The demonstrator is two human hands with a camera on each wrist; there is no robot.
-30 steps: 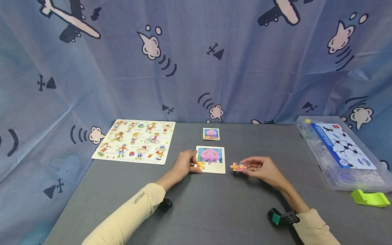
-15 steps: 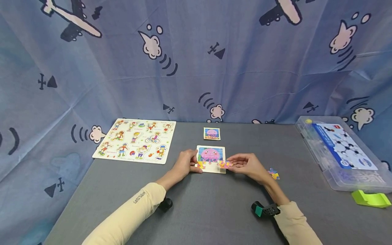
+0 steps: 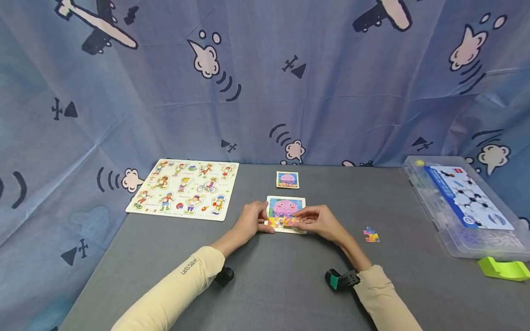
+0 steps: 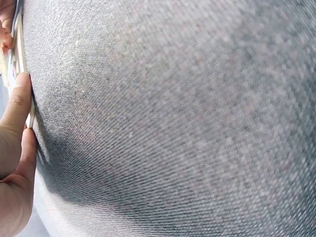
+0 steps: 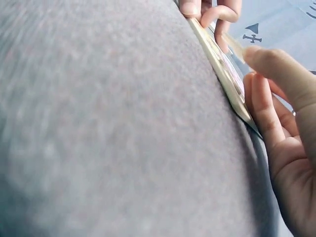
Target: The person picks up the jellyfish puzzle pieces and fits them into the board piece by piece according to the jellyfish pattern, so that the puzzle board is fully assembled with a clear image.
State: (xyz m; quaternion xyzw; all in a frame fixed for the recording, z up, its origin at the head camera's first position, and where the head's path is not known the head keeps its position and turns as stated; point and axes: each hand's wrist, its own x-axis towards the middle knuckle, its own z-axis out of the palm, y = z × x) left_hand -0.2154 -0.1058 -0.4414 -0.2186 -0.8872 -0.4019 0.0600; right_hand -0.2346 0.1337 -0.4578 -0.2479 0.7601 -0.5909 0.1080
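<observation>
A small square jigsaw board (image 3: pixel 287 230) with a pink octopus picture lies mid-table. My left hand (image 3: pixel 250 219) grips its left edge, thumb at the near corner. In the left wrist view, thumb and finger press against the board's pale edge (image 4: pixel 20 49). Over the board's lower right, my right hand (image 3: pixel 322 222) pinches an orange and pink puzzle piece (image 3: pixel 290 221). The right wrist view shows this piece (image 5: pixel 234 47) edge-on and tilted above the board, partly hidden by the thumb. Another loose puzzle piece (image 3: pixel 371 235), blue and yellow, rests on the table right of my right hand.
Behind the board lies a small octopus picture card (image 3: pixel 287 179). A large peg puzzle of sports figures (image 3: pixel 182 189) lies at left. To the right are a clear plastic case (image 3: pixel 447 239) and a lime-green plastic part (image 3: pixel 504 270). A blue curtain (image 3: pixel 256 115) hangs behind the table.
My right hand has carried its puzzle piece leftward from beside the board to over its lower part. The loose piece at right has come into view. My left hand stays at the board's edge.
</observation>
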